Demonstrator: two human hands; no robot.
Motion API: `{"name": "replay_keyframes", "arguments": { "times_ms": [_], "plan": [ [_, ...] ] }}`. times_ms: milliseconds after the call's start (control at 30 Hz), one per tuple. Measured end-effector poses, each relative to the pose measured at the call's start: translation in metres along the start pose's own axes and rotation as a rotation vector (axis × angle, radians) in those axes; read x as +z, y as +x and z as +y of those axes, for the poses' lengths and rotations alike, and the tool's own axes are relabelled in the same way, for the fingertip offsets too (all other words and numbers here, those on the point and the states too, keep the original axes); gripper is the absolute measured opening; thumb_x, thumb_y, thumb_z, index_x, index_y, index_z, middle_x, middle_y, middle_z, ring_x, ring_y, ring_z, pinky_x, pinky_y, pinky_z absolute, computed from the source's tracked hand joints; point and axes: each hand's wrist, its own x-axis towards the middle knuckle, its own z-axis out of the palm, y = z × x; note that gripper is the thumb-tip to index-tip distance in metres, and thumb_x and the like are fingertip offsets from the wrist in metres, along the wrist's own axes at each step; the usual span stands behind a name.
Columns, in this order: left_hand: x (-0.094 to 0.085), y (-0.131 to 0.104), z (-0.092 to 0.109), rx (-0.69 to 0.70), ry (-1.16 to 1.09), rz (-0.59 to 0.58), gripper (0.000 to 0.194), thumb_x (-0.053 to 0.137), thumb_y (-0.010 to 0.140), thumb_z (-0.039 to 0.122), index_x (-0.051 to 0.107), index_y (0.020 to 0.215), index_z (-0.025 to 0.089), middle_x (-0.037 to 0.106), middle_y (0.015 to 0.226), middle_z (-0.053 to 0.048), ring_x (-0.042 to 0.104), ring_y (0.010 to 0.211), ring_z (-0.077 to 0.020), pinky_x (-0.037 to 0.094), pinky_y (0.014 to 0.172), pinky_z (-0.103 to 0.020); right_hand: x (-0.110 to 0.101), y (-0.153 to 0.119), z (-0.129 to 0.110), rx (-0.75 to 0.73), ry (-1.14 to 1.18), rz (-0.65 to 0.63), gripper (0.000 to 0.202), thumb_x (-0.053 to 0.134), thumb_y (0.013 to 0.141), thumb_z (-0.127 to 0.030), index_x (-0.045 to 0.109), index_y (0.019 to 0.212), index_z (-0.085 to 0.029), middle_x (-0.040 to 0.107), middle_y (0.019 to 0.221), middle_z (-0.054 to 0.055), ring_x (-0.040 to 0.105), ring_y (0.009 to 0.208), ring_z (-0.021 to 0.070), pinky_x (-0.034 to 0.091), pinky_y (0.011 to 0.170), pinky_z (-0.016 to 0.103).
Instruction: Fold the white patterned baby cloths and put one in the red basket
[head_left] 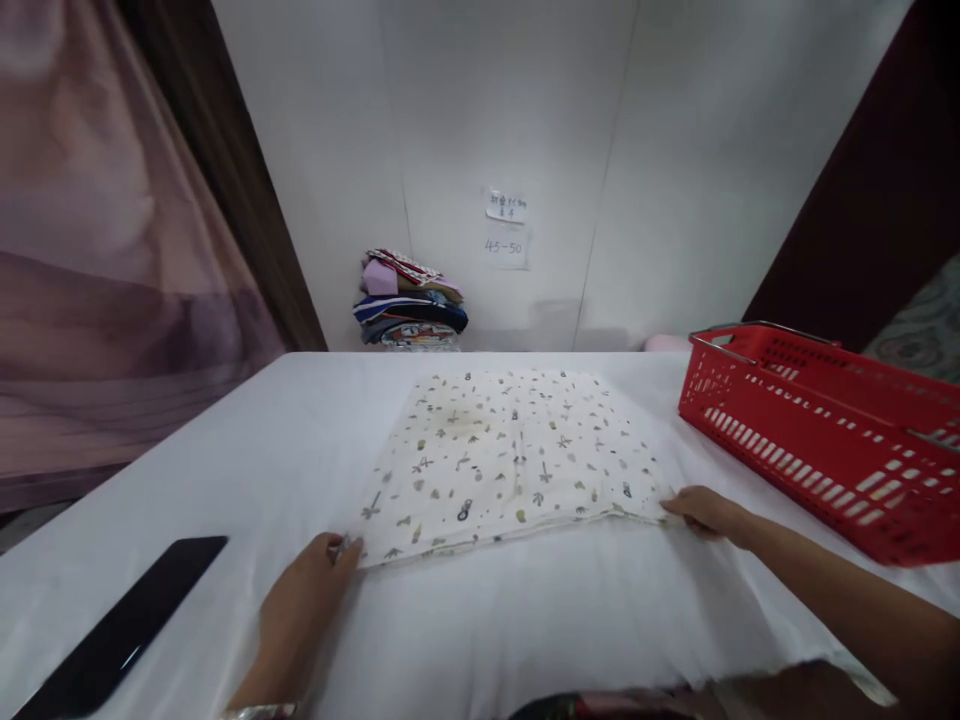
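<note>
A white cloth with small printed figures in olive, grey and black lies spread out on the white-covered table. It looks doubled, with layered edges along the side closest to me. My left hand pinches its near left corner between thumb and fingers. At the near right corner, my right hand grips the edge in the same way. Between the two hands the near edge runs slightly slanted, a little raised toward the right. What kind of cloth item it is, I cannot tell.
A red plastic basket with metal handles stands on the right. On the left lies a flat black object, like a phone. Folded clothes are stacked at the back by the wall, below paper notes. A pinkish curtain hangs at left.
</note>
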Motion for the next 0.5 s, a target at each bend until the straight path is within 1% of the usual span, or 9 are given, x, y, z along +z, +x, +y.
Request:
{"name": "replay_keyframes", "arguments": {
  "times_ms": [33, 167, 200, 300, 367, 433, 500],
  "plan": [
    [-0.001, 0.000, 0.001, 0.000, 0.001, -0.006, 0.045, 0.037, 0.082, 0.053, 0.058, 0.103, 0.018, 0.068, 0.099, -0.010, 0.063, 0.090, -0.0290, 0.045, 0.071, -0.036, 0.001, 0.002, 0.002, -0.001, 0.021, -0.004, 0.034, 0.058, 0.076, -0.039, 0.040, 0.055, -0.020, 0.038, 0.040, -0.005, 0.033, 0.035, 0.0066, 0.027, 0.037, 0.020],
    [-0.004, -0.004, 0.005, 0.005, 0.018, -0.036, 0.042, 0.036, 0.082, 0.053, 0.058, 0.096, 0.020, 0.068, 0.091, -0.009, 0.063, 0.085, -0.0282, 0.044, 0.067, -0.035, 0.005, 0.006, 0.007, 0.007, 0.074, 0.134, 0.028, 0.062, 0.071, -0.036, 0.045, 0.057, -0.019, 0.042, 0.043, -0.004, 0.041, 0.039, 0.0086, 0.035, 0.039, 0.021],
    [-0.005, -0.004, 0.005, 0.006, 0.025, -0.038, 0.041, 0.035, 0.083, 0.052, 0.058, 0.092, 0.020, 0.068, 0.088, -0.009, 0.063, 0.083, -0.0280, 0.043, 0.066, -0.035, 0.006, 0.005, 0.007, 0.017, 0.101, 0.148, 0.026, 0.062, 0.071, -0.036, 0.047, 0.059, -0.019, 0.044, 0.045, -0.003, 0.044, 0.040, 0.0093, 0.038, 0.040, 0.022],
    [-0.004, -0.007, 0.006, 0.019, 0.039, -0.028, 0.039, 0.033, 0.083, 0.052, 0.056, 0.083, 0.020, 0.067, 0.082, -0.008, 0.062, 0.079, -0.0270, 0.041, 0.063, -0.034, 0.010, 0.001, 0.004, 0.046, 0.246, 0.107, 0.024, 0.061, 0.072, -0.039, 0.050, 0.065, -0.019, 0.051, 0.054, 0.001, 0.051, 0.045, 0.0110, 0.046, 0.047, 0.023],
    [-0.004, -0.008, 0.006, 0.019, 0.032, -0.016, 0.040, 0.033, 0.083, 0.053, 0.054, 0.079, 0.020, 0.066, 0.078, -0.008, 0.062, 0.076, -0.0263, 0.039, 0.061, -0.033, 0.011, -0.003, 0.001, 0.063, 0.344, 0.074, 0.023, 0.064, 0.069, -0.039, 0.052, 0.073, -0.020, 0.056, 0.062, 0.003, 0.055, 0.049, 0.0127, 0.051, 0.053, 0.025],
    [-0.003, -0.009, 0.007, 0.012, 0.018, -0.007, 0.039, 0.033, 0.083, 0.055, 0.052, 0.078, 0.021, 0.065, 0.076, -0.007, 0.061, 0.073, -0.0253, 0.038, 0.060, -0.032, 0.010, -0.007, -0.001, 0.078, 0.413, 0.060, 0.030, 0.065, 0.067, -0.040, 0.053, 0.086, -0.021, 0.058, 0.070, 0.005, 0.058, 0.053, 0.0149, 0.054, 0.059, 0.028],
    [-0.001, -0.009, 0.007, 0.012, 0.011, 0.005, 0.036, 0.033, 0.084, 0.053, 0.049, 0.077, 0.021, 0.064, 0.074, -0.006, 0.060, 0.070, -0.0239, 0.037, 0.058, -0.031, 0.004, -0.008, 0.000, 0.058, 0.418, 0.066, 0.039, 0.064, 0.067, -0.041, 0.052, 0.098, -0.020, 0.060, 0.075, 0.008, 0.061, 0.056, 0.0170, 0.054, 0.060, 0.029]
  ]
}}
